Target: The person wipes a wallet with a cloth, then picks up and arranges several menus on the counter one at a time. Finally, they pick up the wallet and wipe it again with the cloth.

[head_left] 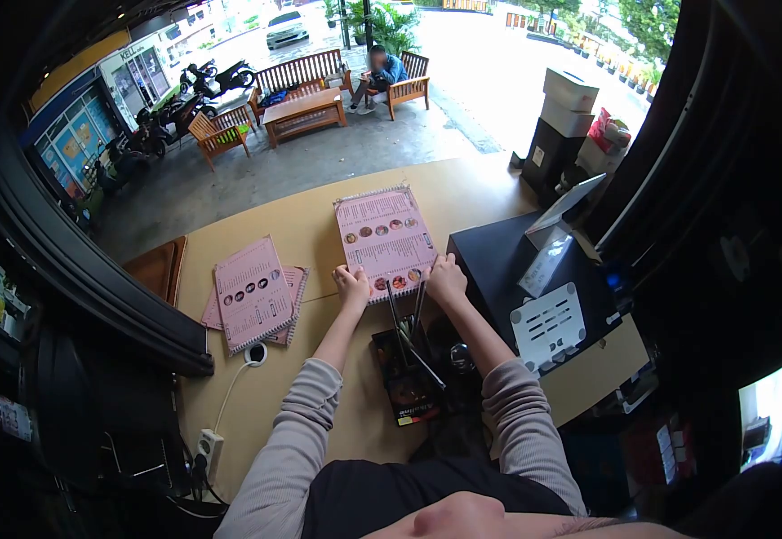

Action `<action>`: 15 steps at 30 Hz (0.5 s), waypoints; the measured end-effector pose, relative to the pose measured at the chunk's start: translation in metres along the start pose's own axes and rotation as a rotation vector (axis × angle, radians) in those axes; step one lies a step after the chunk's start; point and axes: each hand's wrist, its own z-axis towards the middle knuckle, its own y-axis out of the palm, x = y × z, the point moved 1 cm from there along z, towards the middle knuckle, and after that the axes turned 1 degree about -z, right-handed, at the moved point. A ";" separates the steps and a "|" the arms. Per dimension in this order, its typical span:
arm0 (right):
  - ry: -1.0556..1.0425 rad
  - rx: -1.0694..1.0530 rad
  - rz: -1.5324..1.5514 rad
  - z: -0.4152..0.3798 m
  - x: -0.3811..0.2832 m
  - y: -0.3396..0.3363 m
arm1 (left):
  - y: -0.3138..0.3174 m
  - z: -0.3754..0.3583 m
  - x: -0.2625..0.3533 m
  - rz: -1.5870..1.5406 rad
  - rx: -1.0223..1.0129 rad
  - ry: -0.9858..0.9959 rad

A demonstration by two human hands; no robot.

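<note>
A thick stack of pink spiral-bound menus lies on the wooden counter in front of me, with round food pictures and printed lists on its top sheet. At its near left corner my left hand is closed on the edge. My right hand grips the near right edge, its fingers bent round the side. More pink menus lie to the left in a small, uneven pile. Just below the stack, a dark box with pens and other slim items stands between my forearms.
Right of the stack is a black box-shaped unit with a white slotted plate and an angled stand. Boxes are piled at the far right. A power strip and cable lie lower left. Outside, a person sits near wooden furniture.
</note>
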 end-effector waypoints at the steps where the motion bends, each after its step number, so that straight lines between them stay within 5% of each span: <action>1: 0.001 -0.001 0.012 0.001 0.001 0.001 | -0.001 0.001 0.001 -0.001 0.000 0.002; 15: -0.107 -0.080 -0.032 0.011 0.003 0.007 | 0.000 0.015 -0.005 -0.031 -0.044 0.058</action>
